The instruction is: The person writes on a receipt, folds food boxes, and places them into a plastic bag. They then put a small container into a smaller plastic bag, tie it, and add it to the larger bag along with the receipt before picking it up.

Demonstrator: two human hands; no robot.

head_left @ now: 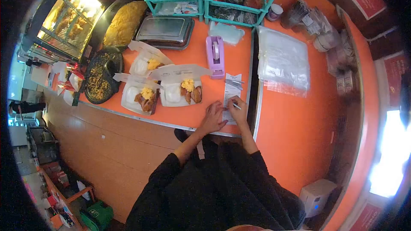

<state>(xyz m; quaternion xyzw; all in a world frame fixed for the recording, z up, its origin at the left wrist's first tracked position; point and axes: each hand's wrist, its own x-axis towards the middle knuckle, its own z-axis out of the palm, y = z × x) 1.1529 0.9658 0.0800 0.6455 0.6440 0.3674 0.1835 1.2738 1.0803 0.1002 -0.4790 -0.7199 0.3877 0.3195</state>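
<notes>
My right hand (238,110) is closed around a slim white pen (236,106), its tip side over a narrow printed paper slip (233,86) on the orange counter. Beside it, my left hand (212,119) rests on the counter at the slip's left edge, fingers apart. Just behind the slip stands a lilac tape dispenser (215,57). To the left are three open takeaway boxes: a front left box (126,101), a front right box (173,102) and a rear box (139,66). White rice, fried pieces and yellow crumbs show in the front two.
A stone mortar (92,96) with crumbs, a crumb-heaped tray (124,25) and a lidded metal pan (165,32) stand left and behind. Teal racks (233,16) rise at the back. Clear plastic bags (283,57) lie right of the counter gap. A lit food cabinet (64,23) is far left.
</notes>
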